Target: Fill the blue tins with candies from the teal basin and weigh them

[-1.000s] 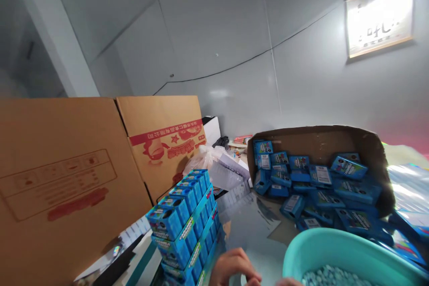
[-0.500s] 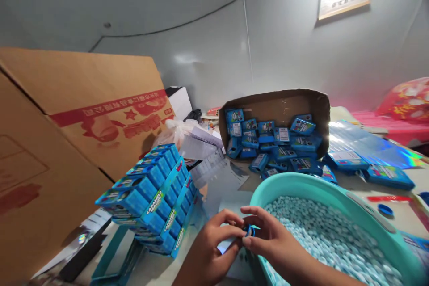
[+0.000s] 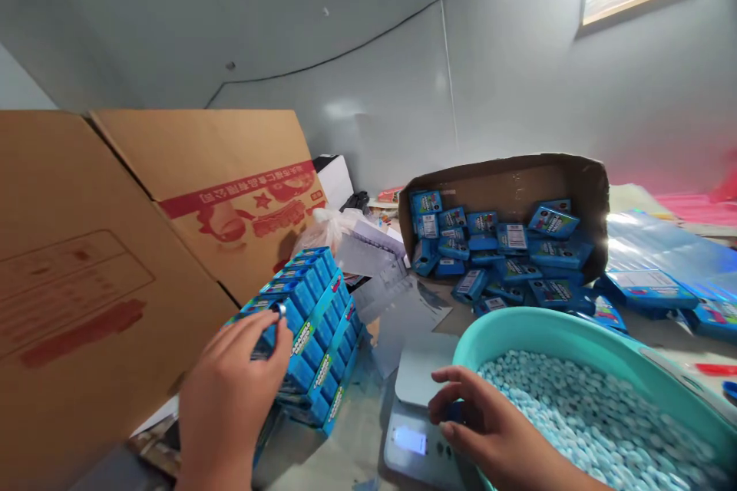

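My left hand (image 3: 236, 391) reaches over the near end of the stack of blue candy packs (image 3: 314, 330). Its thumb and fingers are pinched round a small shiny round piece (image 3: 281, 311), too small to name. The stacked packs stand in printed blue trays. My right hand (image 3: 489, 422) hovers above a white digital scale (image 3: 411, 437), beside the tub, fingers curled in. A small blue piece (image 3: 457, 410) shows within its fingers, mostly hidden. The turquoise tub (image 3: 518, 318) is filled with pale blue and white candies (image 3: 581, 391).
A tipped cardboard box (image 3: 495, 180) behind the tub spills loose blue packs (image 3: 515, 268). A large brown carton (image 3: 115, 268) stands at left. Shiny film sheets (image 3: 662, 242) and more packs (image 3: 650, 285) lie at right. A blue cap (image 3: 730, 390) sits by the right edge.
My hands were together over the scale, with a small blue piece between their fingers. The left hand has moved left to the stack; the right has stayed by the tub. The view has turned left.
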Tool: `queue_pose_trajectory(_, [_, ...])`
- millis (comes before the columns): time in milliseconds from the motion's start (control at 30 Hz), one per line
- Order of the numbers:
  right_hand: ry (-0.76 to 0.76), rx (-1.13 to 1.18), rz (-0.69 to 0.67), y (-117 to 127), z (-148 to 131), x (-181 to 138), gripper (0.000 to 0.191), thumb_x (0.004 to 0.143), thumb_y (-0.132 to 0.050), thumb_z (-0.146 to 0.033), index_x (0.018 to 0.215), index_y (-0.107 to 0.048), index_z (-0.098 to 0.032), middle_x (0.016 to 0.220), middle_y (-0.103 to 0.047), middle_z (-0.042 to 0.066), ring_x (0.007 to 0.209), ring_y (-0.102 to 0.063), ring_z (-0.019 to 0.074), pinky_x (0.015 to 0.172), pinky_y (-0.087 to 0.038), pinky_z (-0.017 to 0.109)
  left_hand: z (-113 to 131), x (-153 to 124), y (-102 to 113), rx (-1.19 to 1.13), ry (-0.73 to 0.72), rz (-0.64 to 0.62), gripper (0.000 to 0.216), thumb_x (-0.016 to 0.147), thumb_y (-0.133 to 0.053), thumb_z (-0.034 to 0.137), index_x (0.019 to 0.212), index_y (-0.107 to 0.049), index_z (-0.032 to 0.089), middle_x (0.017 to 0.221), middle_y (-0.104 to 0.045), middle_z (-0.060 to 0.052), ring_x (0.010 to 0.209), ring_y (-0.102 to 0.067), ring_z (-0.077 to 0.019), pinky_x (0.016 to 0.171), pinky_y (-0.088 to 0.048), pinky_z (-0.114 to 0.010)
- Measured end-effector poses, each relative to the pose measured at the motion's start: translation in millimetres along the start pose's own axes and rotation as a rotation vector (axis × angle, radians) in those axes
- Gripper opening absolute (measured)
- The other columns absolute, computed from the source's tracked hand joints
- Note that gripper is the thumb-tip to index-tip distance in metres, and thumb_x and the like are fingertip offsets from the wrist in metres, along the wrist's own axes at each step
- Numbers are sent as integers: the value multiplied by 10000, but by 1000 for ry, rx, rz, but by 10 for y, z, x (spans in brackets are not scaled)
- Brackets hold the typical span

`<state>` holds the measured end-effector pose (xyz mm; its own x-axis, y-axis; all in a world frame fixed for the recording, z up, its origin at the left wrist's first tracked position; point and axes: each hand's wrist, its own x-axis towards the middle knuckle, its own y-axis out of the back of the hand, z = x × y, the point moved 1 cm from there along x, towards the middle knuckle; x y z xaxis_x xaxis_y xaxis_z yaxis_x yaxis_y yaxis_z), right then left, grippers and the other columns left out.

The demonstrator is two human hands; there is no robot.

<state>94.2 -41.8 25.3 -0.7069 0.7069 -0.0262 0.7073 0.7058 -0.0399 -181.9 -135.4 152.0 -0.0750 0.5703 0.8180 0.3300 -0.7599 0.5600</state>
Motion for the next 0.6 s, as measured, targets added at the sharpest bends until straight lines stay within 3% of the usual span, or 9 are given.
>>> queue_pose_trajectory(100, [23, -18, -4, 3, 26, 10, 442, 785, -637, -317, 1202, -543, -205, 1006, -696, 72, 869, -642, 201, 779, -488, 330, -182, 178, -21, 151, 83, -79, 282, 927, -453, 308, 952, -686, 151, 1017, -734, -131, 958, -649, -296, 855, -505, -418])
queue_pose_trajectory(267, [59, -64, 38, -7, 96, 39, 432, 765, -635, -330, 1172, -560, -205, 936, -701, 53, 770, -612, 182, 742, -477, 321, -314, 286, -195, 186, 149, -381, 373, 960, -374, 371, 925, -705, 200, 1017, -743, -82, 939, -626, -298, 812, -479, -404])
queue_pose_trajectory(400, [91, -46, 32, -34, 190, 63, 439, 751, -627, -346, 1162, -559, -208, 896, -693, 51, 760, -599, 183, 714, -457, 314, -280, 210, -292, 196, 90, -330, 412, 937, -437, 486, 1036, -666, 158, 1084, -716, -115, 1001, -580, -322, 926, -437, -429])
queue_pose_trajectory(600, [98, 56, -50, -49, 383, 121, 461, 750, -655, -400, 1156, -548, -210, 881, -673, 45, 705, -573, 155, 669, -425, 287, -256, 87, -349, 240, 86, -220, 342, 876, -546, 448, 1043, -649, 167, 1068, -717, -113, 1019, -562, -332, 973, -393, -441])
